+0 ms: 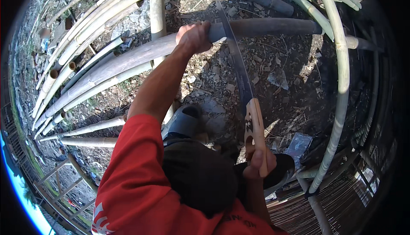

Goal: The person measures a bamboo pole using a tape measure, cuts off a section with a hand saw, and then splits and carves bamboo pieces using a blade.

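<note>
My left hand (195,37) is wrapped round a thick greyish bamboo pole (124,64) that runs across the view from lower left to upper right. In my right hand (260,165) is the pale wooden handle of a hand saw (238,66), its fingers closed round the grip. The saw's dark blade lies across the pole just right of my left hand, with its tip beyond the far side. Whether the teeth have cut into the bamboo I cannot tell.
Several cut bamboo poles (72,66) lie at the left. An upright pole (157,10) stands behind the held one. A bamboo frame (341,77) rises at the right. Wood chips and a plastic scrap (299,144) litter the ground near my sandalled foot (184,121).
</note>
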Demonstrator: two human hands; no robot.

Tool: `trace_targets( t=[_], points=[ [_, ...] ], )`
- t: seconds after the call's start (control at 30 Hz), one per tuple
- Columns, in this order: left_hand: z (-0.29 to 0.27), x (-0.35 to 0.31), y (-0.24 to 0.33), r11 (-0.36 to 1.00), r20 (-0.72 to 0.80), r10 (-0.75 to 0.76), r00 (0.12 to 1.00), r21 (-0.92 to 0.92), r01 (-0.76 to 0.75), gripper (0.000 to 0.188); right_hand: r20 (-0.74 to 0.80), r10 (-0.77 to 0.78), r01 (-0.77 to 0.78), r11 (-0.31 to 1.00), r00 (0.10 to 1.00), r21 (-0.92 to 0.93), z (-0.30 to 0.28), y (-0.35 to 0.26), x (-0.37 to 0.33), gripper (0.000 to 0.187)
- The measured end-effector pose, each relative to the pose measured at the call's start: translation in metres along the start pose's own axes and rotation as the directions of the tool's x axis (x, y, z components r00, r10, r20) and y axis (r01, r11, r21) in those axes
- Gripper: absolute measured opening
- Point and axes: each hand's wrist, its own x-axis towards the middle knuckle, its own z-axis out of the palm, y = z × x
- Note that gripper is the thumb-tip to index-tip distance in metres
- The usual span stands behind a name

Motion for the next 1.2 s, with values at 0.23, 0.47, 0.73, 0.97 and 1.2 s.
trace_targets(
  t=[0.23, 0.47, 0.73, 0.97, 1.2],
  points=[
    [0.018, 0.000, 0.019, 0.998, 0.048, 0.060, 0.997, -0.027, -0.059, 0.060, 0.166, -0.093, 0.115, 0.985, 0.982, -0.130, 0.052, 0.042, 0.108, 0.027],
    [0.007, -0.001, -0.002, 1.000, 0.000, 0.007, 1.000, 0.016, -0.007, 0.059, 0.143, -0.133, 0.150, 0.981, 0.981, -0.120, -0.009, 0.040, 0.013, 0.033],
    [0.005, -0.002, -0.010, 0.998, 0.005, 0.050, 0.999, -0.032, -0.050, 0.053, 0.159, -0.083, 0.103, 0.987, 0.984, -0.125, 0.020, 0.061, 0.048, 0.029],
    [0.021, -0.009, 0.014, 0.999, -0.020, 0.029, 0.999, -0.024, -0.030, 0.053, 0.174, -0.093, 0.117, 0.984, 0.980, -0.137, 0.034, 0.054, 0.082, 0.029],
    [0.021, -0.014, -0.017, 1.000, -0.029, 0.025, 0.999, -0.004, -0.025, 0.060, 0.217, -0.128, 0.167, 0.971, 0.968, -0.173, -0.003, 0.058, 0.012, 0.039]
  ],
)
